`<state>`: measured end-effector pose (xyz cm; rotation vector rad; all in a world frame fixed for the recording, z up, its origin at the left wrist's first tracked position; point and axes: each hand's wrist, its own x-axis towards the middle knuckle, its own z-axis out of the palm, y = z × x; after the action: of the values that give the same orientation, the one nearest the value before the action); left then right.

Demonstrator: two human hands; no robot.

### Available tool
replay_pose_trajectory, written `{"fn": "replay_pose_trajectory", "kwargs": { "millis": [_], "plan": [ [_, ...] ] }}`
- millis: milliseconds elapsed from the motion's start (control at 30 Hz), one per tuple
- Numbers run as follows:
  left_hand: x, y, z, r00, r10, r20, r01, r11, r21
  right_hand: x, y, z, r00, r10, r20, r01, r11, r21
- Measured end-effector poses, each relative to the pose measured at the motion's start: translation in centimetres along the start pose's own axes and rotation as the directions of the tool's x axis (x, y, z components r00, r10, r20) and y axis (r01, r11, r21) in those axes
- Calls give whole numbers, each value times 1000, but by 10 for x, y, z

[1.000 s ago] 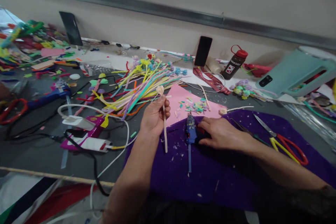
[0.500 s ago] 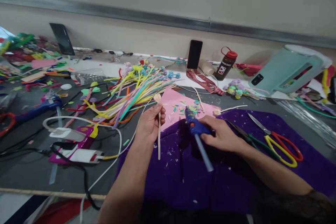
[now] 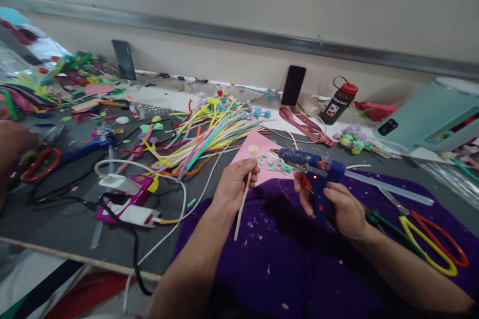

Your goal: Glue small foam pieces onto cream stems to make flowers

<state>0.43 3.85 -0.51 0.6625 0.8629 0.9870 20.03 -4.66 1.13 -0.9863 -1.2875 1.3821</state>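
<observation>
Between the thumb and fingers of my left hand (image 3: 239, 179) is a cream pipe cleaner flower (image 3: 253, 150), its stem slanting down below my fist. My right hand (image 3: 342, 207) grips the handle of a blue glue gun (image 3: 312, 169), whose nozzle points left at the flower, a short gap apart. A red light glows on the gun, and a clear glue stick (image 3: 392, 188) sticks out of its back. Beneath both hands lie a pink sheet (image 3: 245, 152) with small coloured clippings (image 3: 277, 164) and a purple cloth (image 3: 262, 259).
Red-and-yellow scissors (image 3: 430, 239) and green-handled pliers (image 3: 392, 234) lie at right. A heap of pipe cleaner flowers (image 3: 209, 134) is behind my left hand. A pink power strip (image 3: 130, 204) with cables, a second glue gun (image 3: 88, 148) and another person's hand (image 3: 15, 147) are at left.
The glue gun has swung from pointing away to pointing left, level with the flower. My view has shifted left, and another person's hand has come in at the left edge.
</observation>
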Motion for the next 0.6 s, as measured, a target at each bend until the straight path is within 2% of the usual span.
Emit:
{"fn": "replay_pose_trajectory", "kwargs": {
  "millis": [67, 267, 600],
  "plan": [
    [0, -1, -1, 1000, 11, 13, -11, 1000, -8, 3, -1, 7, 1000, -24, 18, 24, 1000, -16],
    [0, 1, -3, 999, -19, 30, 22, 995, -95, 13, 2, 21, 990, -127, 61, 138, 961, -240],
    [0, -3, -2, 999, 15, 40, -12, 997, -82, 9, 12, 12, 985, -152, 80, 171, 918, -358]
  ]
}}
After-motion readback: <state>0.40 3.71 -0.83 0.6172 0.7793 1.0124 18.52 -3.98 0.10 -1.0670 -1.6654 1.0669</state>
